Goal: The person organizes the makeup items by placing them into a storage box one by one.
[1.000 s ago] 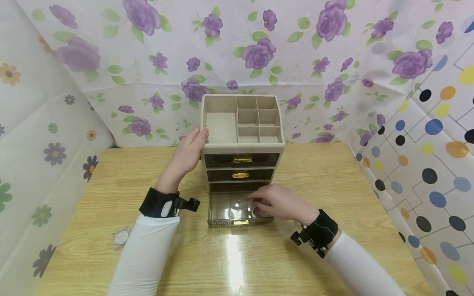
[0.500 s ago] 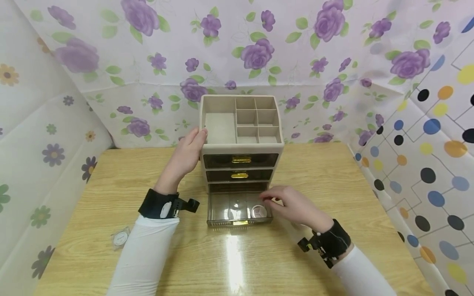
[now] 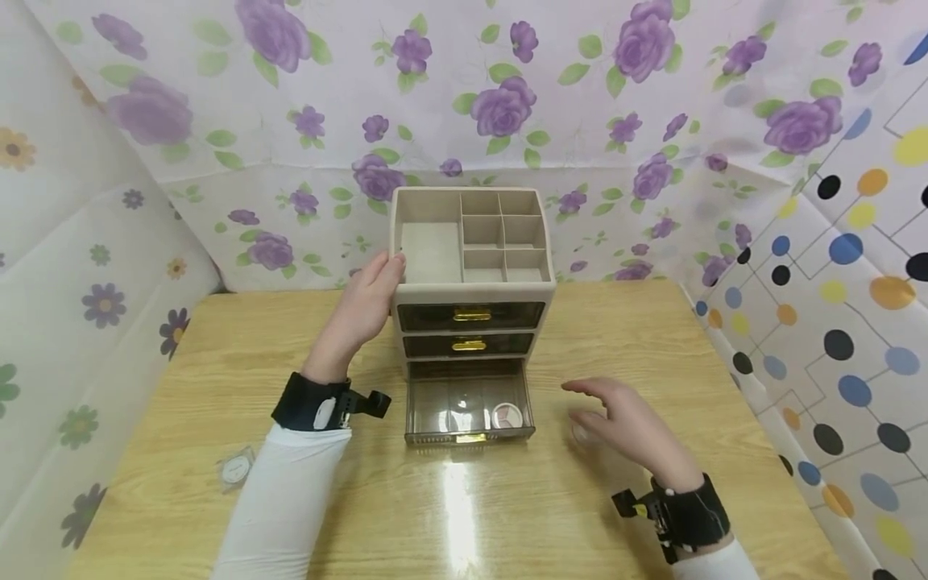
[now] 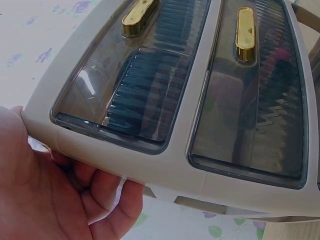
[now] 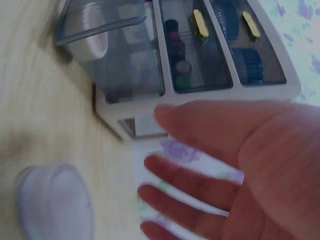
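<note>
A beige desktop drawer organizer (image 3: 474,292) stands on the table. My left hand (image 3: 365,300) grips its left side, with the thumb at the top rim; in the left wrist view its fingers (image 4: 112,197) curl against the side wall. The smoky clear bottom drawer (image 3: 435,407) is pulled out, and a round white container (image 3: 507,416) with a divided inside sits in its front right corner. Right of the drawer, my right hand (image 3: 623,423) is held over the table, fingers apart and holding nothing. Close by, partly covered by that hand, is a round clear-sided container (image 5: 57,205).
On the table's left lies a small clear square case (image 3: 235,467) with a round white piece inside. The two upper drawers (image 3: 471,316) are closed, with gold handles. Flowered cloth (image 3: 304,145) hangs behind the table; dotted cloth (image 3: 834,338) hangs at right.
My right hand has left the bottom drawer and moved right over the table, its fingers spreading. The round white container in the drawer now shows fully. My left hand has stayed put.
</note>
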A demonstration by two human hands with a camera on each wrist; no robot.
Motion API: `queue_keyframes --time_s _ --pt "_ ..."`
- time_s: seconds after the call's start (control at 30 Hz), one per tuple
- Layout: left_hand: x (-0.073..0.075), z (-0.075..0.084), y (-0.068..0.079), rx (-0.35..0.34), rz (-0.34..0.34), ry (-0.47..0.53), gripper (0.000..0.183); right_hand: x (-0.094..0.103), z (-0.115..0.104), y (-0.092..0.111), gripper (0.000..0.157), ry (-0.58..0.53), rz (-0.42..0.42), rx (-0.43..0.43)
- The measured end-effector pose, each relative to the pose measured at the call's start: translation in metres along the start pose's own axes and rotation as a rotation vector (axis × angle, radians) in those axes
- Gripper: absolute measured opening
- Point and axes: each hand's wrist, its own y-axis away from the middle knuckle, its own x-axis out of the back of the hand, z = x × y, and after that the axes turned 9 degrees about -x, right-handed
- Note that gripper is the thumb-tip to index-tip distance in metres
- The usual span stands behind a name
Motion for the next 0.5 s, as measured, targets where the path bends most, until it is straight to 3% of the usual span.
queue_keyframes --time_s 0.27,0.5 --pt "-0.001 0.000 -0.001 -0.022 0.008 -0.006 0.060 -0.011 0.012 0.021 0.065 0.023 -0.068 -0.212" --pt "0.000 -0.001 -0.002 -0.009 -0.009 0.012 0.062 -0.018 0.015 0.021 0.067 0.037 -0.082 -0.206"
